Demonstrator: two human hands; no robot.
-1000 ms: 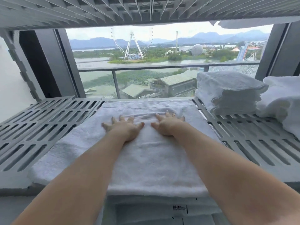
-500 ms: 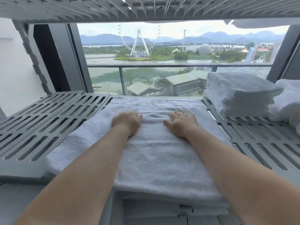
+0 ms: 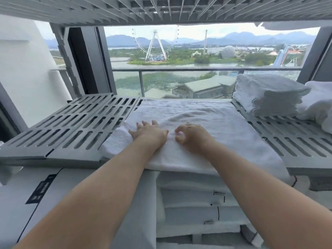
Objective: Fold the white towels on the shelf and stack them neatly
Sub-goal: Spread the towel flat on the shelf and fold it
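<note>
We see a white towel (image 3: pixel 206 121) spread flat across the middle of the grey slotted shelf (image 3: pixel 71 126). It reaches from the back edge to the front edge, where its near hem lies just over the lip. Its left side is rolled or folded into a thick ridge.

Our left hand (image 3: pixel 149 133) lies palm down on the towel near that left ridge, with the fingers straight and slightly spread, pressing on the cloth and gripping nothing. Our right hand (image 3: pixel 192 137) rests just beside it, the two thumbs close but apart. Its fingers are curled, and the forefinger and thumb bend round to meet on the cloth and pinch a bit of the towel. Both forearms reach in over the front edge.

At the back right of the shelf stands a stack (image 3: pixel 265 96) of folded white towels, its layers facing us. A looser pile (image 3: pixel 319 105) of white cloth sits at the right edge, right beside the stack; we cannot tell whether the two touch. The left half of the shelf shows only its slots.

An upper shelf (image 3: pixel 161 9) of the same grey slats hangs overhead. Below the front edge, more folded white linen (image 3: pixel 194 198) lies in layers, one piece bearing a small dark label. Behind the shelf a window looks over a railing (image 3: pixel 179 69) to water, low roofs, a big wheel (image 3: pixel 155 44) and hills.
</note>
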